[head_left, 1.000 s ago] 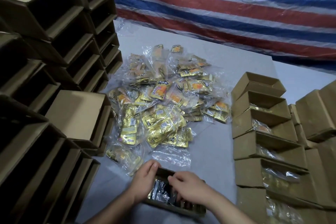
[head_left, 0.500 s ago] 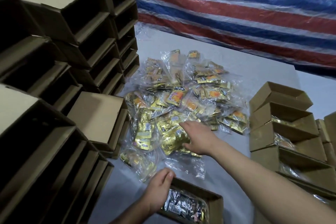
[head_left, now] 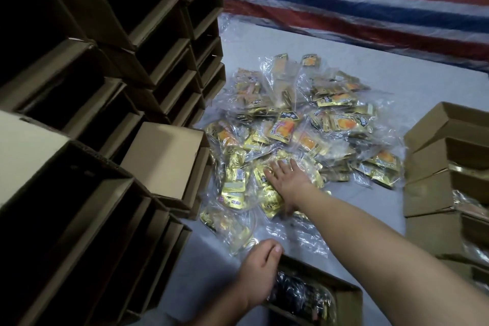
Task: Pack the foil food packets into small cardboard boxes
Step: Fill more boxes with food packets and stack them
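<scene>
The right hand (head_left: 287,180) lies flat, fingers spread, on the heap of gold foil packets in clear bags (head_left: 299,130); it should pinch one bag only. The left hand (head_left: 258,270) steadies the open brown cardboard box (head_left: 344,296), seemingly gripping its rim.

Grey surface (head_left: 352,87), packet pile (head_left: 304,140), cardboard boxes (head_left: 169,164) on it
</scene>
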The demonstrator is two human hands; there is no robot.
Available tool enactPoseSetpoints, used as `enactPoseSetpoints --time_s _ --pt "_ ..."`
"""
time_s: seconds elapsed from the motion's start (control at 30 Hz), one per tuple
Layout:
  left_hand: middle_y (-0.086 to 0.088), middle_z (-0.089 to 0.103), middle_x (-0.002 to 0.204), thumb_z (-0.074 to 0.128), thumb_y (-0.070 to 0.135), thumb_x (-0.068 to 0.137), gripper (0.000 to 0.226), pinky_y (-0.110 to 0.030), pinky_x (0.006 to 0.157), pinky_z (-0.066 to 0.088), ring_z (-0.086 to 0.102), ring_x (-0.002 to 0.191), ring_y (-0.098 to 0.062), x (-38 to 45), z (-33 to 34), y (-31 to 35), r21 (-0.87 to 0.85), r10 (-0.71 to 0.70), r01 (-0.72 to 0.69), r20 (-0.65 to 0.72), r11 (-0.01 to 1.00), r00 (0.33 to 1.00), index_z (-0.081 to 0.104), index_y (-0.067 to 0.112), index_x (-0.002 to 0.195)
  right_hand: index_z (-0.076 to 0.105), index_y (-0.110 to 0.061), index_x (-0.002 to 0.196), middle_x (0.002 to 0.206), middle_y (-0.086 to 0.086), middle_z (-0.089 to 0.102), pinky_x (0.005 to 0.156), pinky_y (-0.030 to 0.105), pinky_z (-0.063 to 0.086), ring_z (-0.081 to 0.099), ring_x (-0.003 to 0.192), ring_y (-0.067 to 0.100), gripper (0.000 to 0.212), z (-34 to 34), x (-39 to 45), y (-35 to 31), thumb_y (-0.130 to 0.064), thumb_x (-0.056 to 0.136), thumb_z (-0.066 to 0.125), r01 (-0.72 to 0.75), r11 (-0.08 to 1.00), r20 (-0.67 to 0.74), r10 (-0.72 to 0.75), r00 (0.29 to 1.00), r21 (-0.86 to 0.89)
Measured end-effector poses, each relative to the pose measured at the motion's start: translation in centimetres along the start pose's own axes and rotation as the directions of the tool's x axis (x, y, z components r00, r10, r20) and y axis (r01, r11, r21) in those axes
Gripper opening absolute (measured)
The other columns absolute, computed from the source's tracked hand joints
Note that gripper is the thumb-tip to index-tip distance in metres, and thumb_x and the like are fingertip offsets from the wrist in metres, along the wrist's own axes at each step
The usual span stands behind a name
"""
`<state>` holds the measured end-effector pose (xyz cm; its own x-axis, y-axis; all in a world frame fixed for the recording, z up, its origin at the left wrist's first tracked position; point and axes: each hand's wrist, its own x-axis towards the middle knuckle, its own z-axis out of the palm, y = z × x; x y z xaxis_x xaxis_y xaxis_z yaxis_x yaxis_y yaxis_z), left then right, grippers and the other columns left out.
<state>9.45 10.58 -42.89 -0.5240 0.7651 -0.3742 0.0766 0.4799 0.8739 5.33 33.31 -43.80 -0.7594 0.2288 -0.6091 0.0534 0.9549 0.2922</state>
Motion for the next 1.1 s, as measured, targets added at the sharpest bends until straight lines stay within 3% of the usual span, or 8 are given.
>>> enactPoseSetpoints --time_s 0.2,0.43,0.57,0.77,0.87,0.93,1.0,1.1 --pt "0.012 0.055 0.087 0.044 0.027 0.103 0.021 -0.024 0.09 0.041 0.052 0.09 -0.005 0.1 -0.2 0.4 0.012 0.002 -0.003 0.004 1.0 1.0 0.06 0.025 0.089 -0.019 -0.01 0.154 0.164 0.021 -0.006 0.122 0.056 0.0 0.0 0.152 0.04 0.12 0.9 0.9 -0.6 -0.043 0.084 0.072 -0.033 0.999 -0.069 0.033 0.997 -0.004" --pt "0.013 0.055 0.088 0.044 0.025 0.103 0.021 -0.023 0.091 0.041 0.052 0.092 -0.004 0.1 -0.2 0.2 0.041 0.024 -0.024 0.005 0.999 1.0 0.061 0.022 0.093 0.001 -0.008 0.158 0.162 0.021 0.015 0.121 0.056 0.004 0.017 0.149 0.036 0.111 0.2 1.7 0.1 -0.026 0.079 0.076 -0.011 1.0 -0.109 0.011 0.994 -0.005" --pt "0.014 0.055 0.089 0.043 0.03 0.103 0.021 -0.019 0.089 0.04 0.051 0.092 0.001 0.3 -0.2 0.2 0.05 0.004 -0.005 0.009 0.999 1.0 0.06 0.025 0.091 0.024 -0.011 0.15 0.15 0.018 0.035 0.117 0.052 0.028 0.041 0.135 0.035 0.096 -0.9 2.0 0.5 -0.028 0.075 0.081 0.015 0.998 -0.097 -0.009 0.995 0.062" --pt "0.012 0.057 0.093 0.043 0.032 0.103 0.021 -0.02 0.091 0.039 0.051 0.094 0.0 0.1 -0.1 0.0 0.046 0.002 -0.003 0.016 0.999 1.0 0.06 0.025 0.093 0.044 -0.019 0.122 0.107 0.004 0.058 0.084 0.037 0.047 0.061 0.096 0.024 0.054 -1.9 1.8 1.5 -0.035 0.079 0.073 0.036 0.979 -0.17 -0.001 0.985 0.201" --pt "0.013 0.058 0.094 0.044 0.032 0.102 0.02 -0.017 0.092 0.038 0.051 0.097 0.0 0.0 -0.2 0.0 0.057 0.004 -0.004 -0.003 0.998 1.0 0.061 0.025 0.095 0.034 -0.012 0.139 0.124 0.011 0.057 0.101 0.044 0.044 0.055 0.113 0.03 0.076 -1.1 1.9 1.7 -0.052 0.081 0.064 0.004 0.965 -0.14 0.034 0.99 0.262" --pt "0.01 0.057 0.094 0.045 0.03 0.102 0.02 -0.013 0.089 0.037 0.05 0.094 0.003 0.1 -0.2 0.1 0.057 0.022 -0.021 -0.019 0.998 1.0 0.062 0.023 0.095 0.005 -0.01 0.157 0.15 0.017 0.038 0.115 0.05 0.031 0.04 0.135 0.037 0.1 -0.5 2.1 1.3 -0.059 0.084 0.054 -0.032 0.964 -0.107 0.062 0.992 0.266" --pt "0.01 0.056 0.093 0.045 0.029 0.102 0.02 -0.009 0.085 0.036 0.049 0.092 0.004 0.1 -0.2 0.2 0.063 0.032 -0.03 -0.029 0.998 0.999 0.062 0.021 0.095 -0.01 -0.01 0.157 0.16 0.019 0.021 0.12 0.053 0.021 0.027 0.144 0.041 0.106 -0.1 2.3 0.6 -0.061 0.087 0.051 -0.069 0.955 -0.09 0.099 0.991 0.289" --pt "0.012 0.056 0.092 0.045 0.029 0.102 0.02 -0.011 0.086 0.036 0.049 0.091 0.004 0.2 -0.3 0.3 0.068 0.03 -0.027 -0.044 0.997 0.999 0.062 0.02 0.096 -0.014 -0.009 0.156 0.163 0.019 0.012 0.122 0.055 0.013 0.019 0.148 0.042 0.109 -0.1 2.6 -0.5 -0.061 0.088 0.054 -0.119 0.942 -0.076 0.15 0.986 0.314"
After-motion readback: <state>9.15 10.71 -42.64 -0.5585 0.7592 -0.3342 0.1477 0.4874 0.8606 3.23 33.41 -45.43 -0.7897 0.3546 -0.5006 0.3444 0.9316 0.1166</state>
